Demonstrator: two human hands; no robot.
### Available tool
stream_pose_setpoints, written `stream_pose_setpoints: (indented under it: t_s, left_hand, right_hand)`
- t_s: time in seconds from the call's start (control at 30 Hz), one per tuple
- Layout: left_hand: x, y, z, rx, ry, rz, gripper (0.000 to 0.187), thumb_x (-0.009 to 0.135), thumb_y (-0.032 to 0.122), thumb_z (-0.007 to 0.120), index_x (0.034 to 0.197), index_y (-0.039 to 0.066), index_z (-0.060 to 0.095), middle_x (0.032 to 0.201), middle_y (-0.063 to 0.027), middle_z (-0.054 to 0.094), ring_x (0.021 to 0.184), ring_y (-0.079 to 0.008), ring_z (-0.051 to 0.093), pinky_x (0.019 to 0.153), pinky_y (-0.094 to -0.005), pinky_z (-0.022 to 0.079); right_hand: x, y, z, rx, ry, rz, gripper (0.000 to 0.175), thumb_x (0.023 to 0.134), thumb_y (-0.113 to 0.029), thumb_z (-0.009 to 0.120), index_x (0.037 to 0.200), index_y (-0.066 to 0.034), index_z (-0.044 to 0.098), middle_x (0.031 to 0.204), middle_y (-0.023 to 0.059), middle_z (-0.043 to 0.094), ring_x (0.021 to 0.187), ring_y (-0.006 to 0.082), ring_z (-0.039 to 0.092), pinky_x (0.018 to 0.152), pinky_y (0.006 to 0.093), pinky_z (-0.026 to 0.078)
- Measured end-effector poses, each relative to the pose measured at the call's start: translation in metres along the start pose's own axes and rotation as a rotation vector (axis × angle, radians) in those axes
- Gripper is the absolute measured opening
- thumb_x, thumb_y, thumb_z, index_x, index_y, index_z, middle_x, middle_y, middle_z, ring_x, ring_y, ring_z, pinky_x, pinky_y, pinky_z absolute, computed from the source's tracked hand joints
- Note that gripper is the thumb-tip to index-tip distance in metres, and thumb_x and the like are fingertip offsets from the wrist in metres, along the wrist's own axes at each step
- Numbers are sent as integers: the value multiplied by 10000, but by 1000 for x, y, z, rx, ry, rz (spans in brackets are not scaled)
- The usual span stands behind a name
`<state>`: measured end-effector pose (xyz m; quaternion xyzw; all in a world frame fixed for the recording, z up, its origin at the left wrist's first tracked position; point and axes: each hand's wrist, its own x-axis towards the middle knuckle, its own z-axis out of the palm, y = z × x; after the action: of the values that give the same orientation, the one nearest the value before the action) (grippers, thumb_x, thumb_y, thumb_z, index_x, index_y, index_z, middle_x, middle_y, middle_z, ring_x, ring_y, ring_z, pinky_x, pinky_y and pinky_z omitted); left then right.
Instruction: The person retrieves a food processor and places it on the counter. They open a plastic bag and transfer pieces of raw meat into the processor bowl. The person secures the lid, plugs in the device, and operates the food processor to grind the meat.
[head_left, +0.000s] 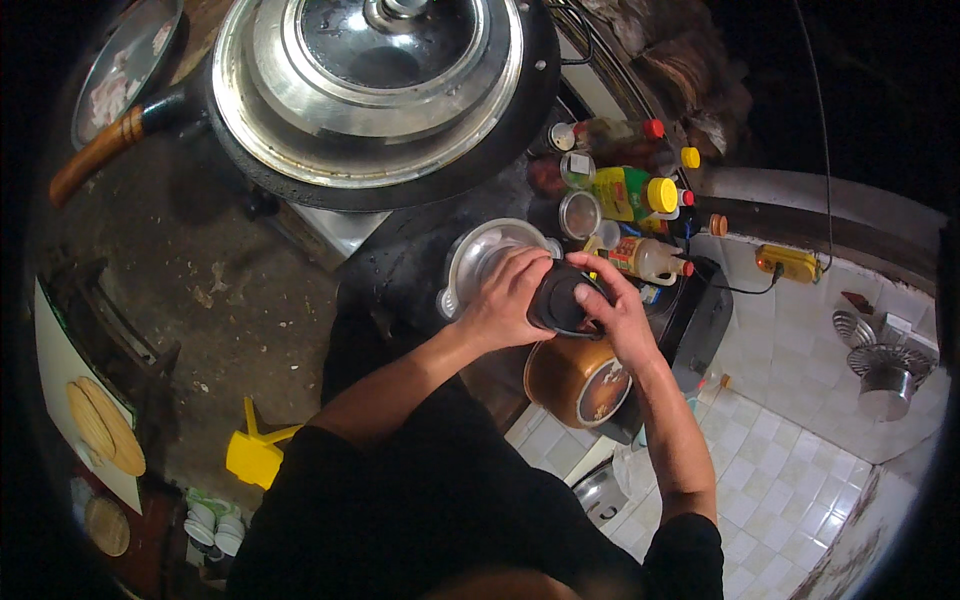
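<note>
Both my hands are around a dark round container with a black top (561, 301), held in front of my body. My left hand (504, 300) grips its left side, fingers over the far edge. On the other side, my right hand (621, 311) holds it, the thumb resting on the black top. What is inside the container is hidden. Just beyond my left hand sits a metal colander or basin (480, 251), partly covered by that hand. A brown round pot (551, 379) with a patterned face stands below the container, close to my right forearm.
A large wok (536, 112) with a metal-and-glass lid (277, 112) fills the far side, its wooden handle (97, 154) pointing left. Seasoning bottles (626, 191) and jars crowd the right counter. A plate (142, 82) holds pale food. A yellow plastic stool or scoop (253, 457) is at lower left.
</note>
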<state>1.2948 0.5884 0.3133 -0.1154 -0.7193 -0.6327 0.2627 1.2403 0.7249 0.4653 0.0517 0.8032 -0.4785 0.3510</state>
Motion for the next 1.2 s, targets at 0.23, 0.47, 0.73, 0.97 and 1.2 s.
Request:
stream_pose_setpoints:
  t_s: [0.23,0.47,0.73,0.97,1.2]
  left_hand:
    - [0,-1,0,6,1,5,936,540,212,911,1320,28,428,1299,-191,499,1205,-407,516,1044,-513,424]
    - [-2,-2,1,36,4,-6,946,544,209,925,1334,39,432,1288,-194,541,1198,-402,540,1033,-503,434]
    - [-2,-3,1,16,-47,-25,973,498,127,915,1336,36,431,1277,-204,550,1189,-413,539,1033,-490,432]
    - [-4,1,-5,62,-106,-161,962,478,162,918,1311,66,448,1288,-171,539,1221,-363,528,1055,-458,421]
    - [-6,4,-4,153,-77,-173,1027,477,172,931,1350,72,399,1298,-153,543,1208,-324,546,1052,-427,426]
  right_hand:
    - [-7,4,2,-21,-2,-40,587,796,-16,717,1341,-104,518,1260,42,563,1113,155,568,940,298,474]
    - [-1,15,11,85,71,-101,581,769,4,746,1295,-100,524,1158,34,570,941,102,580,797,238,489]
    - [-33,60,11,105,345,-333,407,928,-147,685,1303,-57,555,991,8,643,776,68,540,715,228,477]
    - [-61,119,-117,290,841,-193,207,978,-229,607,1007,-39,683,834,28,672,611,72,586,555,218,469]
    - [-54,131,-254,-234,1435,-331,311,957,-335,621,984,-30,678,848,68,680,669,200,636,628,339,497]
